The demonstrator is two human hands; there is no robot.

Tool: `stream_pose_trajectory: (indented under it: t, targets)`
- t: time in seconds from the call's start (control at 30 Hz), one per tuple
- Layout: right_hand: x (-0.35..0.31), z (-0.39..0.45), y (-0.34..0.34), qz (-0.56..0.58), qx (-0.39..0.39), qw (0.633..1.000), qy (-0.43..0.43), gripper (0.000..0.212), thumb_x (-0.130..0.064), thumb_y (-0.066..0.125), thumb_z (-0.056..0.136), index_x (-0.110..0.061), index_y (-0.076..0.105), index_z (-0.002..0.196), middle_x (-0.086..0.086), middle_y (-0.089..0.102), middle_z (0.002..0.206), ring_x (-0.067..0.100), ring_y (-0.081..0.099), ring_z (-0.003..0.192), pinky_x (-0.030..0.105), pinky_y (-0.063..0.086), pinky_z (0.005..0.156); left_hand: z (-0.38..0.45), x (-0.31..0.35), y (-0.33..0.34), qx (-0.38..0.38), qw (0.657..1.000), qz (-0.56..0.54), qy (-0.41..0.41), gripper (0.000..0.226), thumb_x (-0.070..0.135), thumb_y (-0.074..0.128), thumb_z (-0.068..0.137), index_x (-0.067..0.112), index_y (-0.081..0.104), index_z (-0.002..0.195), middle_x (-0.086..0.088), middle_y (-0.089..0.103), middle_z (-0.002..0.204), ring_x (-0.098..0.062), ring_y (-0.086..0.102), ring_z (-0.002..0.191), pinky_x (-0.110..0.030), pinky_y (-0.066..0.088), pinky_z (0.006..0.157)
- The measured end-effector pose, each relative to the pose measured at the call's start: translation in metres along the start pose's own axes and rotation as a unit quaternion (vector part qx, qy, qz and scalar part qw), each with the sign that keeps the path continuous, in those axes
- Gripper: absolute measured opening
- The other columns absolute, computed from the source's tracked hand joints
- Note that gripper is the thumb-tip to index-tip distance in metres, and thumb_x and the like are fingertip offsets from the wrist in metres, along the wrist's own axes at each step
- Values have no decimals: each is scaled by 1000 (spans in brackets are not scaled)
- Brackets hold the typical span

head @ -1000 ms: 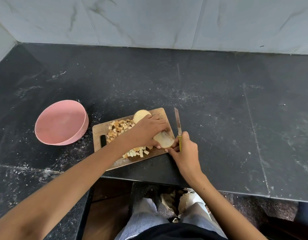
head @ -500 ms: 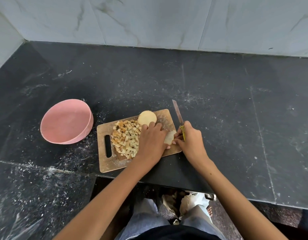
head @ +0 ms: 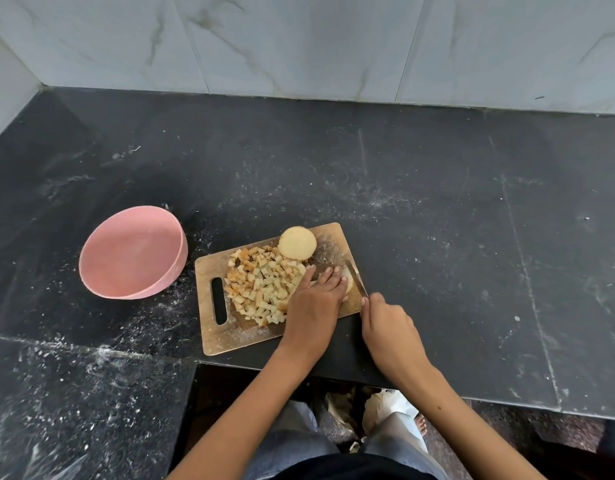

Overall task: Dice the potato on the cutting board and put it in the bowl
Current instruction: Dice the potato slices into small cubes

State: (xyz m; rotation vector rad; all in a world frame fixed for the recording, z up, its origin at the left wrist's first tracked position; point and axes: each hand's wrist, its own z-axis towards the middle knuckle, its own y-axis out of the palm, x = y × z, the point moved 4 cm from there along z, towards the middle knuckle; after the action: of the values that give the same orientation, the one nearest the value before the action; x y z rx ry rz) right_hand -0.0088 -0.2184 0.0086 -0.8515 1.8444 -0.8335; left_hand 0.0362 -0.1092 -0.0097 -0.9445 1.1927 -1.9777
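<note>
Right hand (head: 389,323) grips the knife (head: 356,283), blade against a potato piece (head: 347,283) at the board's (head: 230,336) right edge. Left hand (head: 316,299) presses that piece, fingers fairly straight. Dice (head: 261,289) heaped mid-board; potato half (head: 296,243) at far edge. Bowl (head: 133,258) left, apart.

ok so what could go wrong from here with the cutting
1. The left hand presses on the small potato piece with fingertips right beside the knife in the right hand; a slip could nick them.
2. The cutting board has its near corner close to the counter edge, so it might shift.
3. The diced potato pile crowds the board; cubes may spill before reaching the pink bowl.
</note>
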Motion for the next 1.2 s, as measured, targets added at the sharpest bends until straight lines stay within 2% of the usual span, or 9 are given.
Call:
stream_pose_trajectory:
  t: [0.27,0.4,0.5,0.6,0.8,0.9,1.0,1.07,1.2]
  targets:
    - [-7,-2,7,-42,-3,999,29,16,-19,26,104,-13,32,90,17,63,96,37,59,90,36,36,64,0,-1,3,12,1000,-16,-4,31,14,87,69,12,77,98,-4,73,106,-12,69,100,-39,51,93]
    - [-7,-2,7,-50,-11,998,38,15,-16,26,103,-13,31,89,16,62,95,36,59,87,35,36,63,-1,-2,8,27,1000,-9,-5,15,18,72,82,15,78,95,-2,73,104,-11,70,97,-37,52,92]
    - [-5,-7,7,-68,-27,996,46,14,-15,26,102,-13,30,89,15,61,94,36,59,87,35,36,63,-1,0,8,18,1000,-9,-21,28,17,87,67,13,78,93,-4,74,101,-14,71,94,-41,52,90]
    - [-1,-14,5,-85,-38,994,51,14,-15,25,102,-13,29,89,14,60,95,37,59,90,35,36,64,1,0,7,16,999,-9,-30,29,17,89,65,13,78,92,-4,74,100,-14,71,93,-43,52,90]
    - [7,-24,-1,-90,-66,993,43,17,-22,24,104,-15,31,90,3,43,76,31,59,88,35,38,66,1,1,4,19,999,-15,-26,29,19,89,65,14,78,92,-3,74,100,-12,71,94,-42,51,91]
    - [3,-26,-9,-75,-62,995,33,25,-29,21,104,-13,34,89,7,48,78,32,55,82,34,37,66,2,2,0,17,999,-16,-32,30,19,90,65,13,78,92,-3,74,99,-13,71,94,-44,50,93]
    - [-4,-22,-14,-50,-36,998,17,29,-30,22,104,-12,37,86,3,45,70,30,50,72,34,37,63,2,1,-5,13,999,-18,-39,29,15,87,68,10,77,95,-6,73,103,-16,70,97,-45,41,100]
    - [-8,-14,-12,-40,-38,998,19,27,-27,24,104,-12,38,87,5,48,74,30,52,73,34,38,63,0,0,-7,11,999,-16,-43,28,14,85,71,8,76,96,-8,73,105,-18,70,100,-46,39,102]
    - [-17,-1,-7,-59,-48,997,34,16,-17,27,102,-11,36,90,15,58,94,35,58,88,35,38,65,-2,-3,-8,13,999,-18,-47,24,16,85,72,10,77,93,-6,73,104,-17,70,98,-48,43,100]
